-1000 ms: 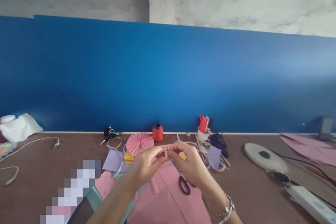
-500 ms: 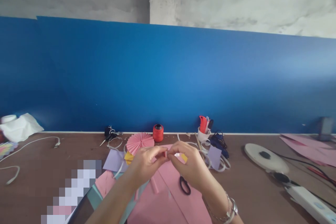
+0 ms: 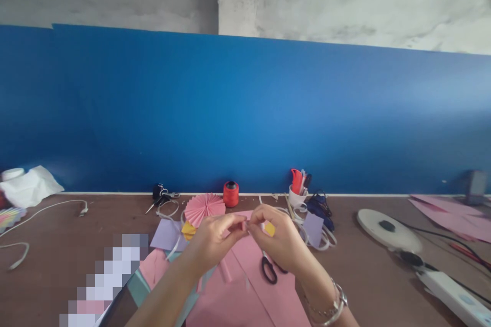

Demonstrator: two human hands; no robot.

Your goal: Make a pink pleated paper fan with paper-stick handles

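Head view, left hand [image 3: 213, 239] and right hand [image 3: 279, 240] fingers pinched on small pink piece [image 3: 244, 225], scissors [image 3: 268, 269] just beneath, blue wall [image 3: 245, 112] well behind

Your right hand [image 3: 278, 240] has shifted slightly, baring both handle loops of the black scissors [image 3: 269, 270] beneath your wrist.

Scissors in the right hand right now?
No, the scissors lie on the pink sheet under the right hand, whose fingers pinch a small pink piece with the left hand.

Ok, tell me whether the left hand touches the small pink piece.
Touching. Head view: the left hand pinches the small pink piece at its fingertips.
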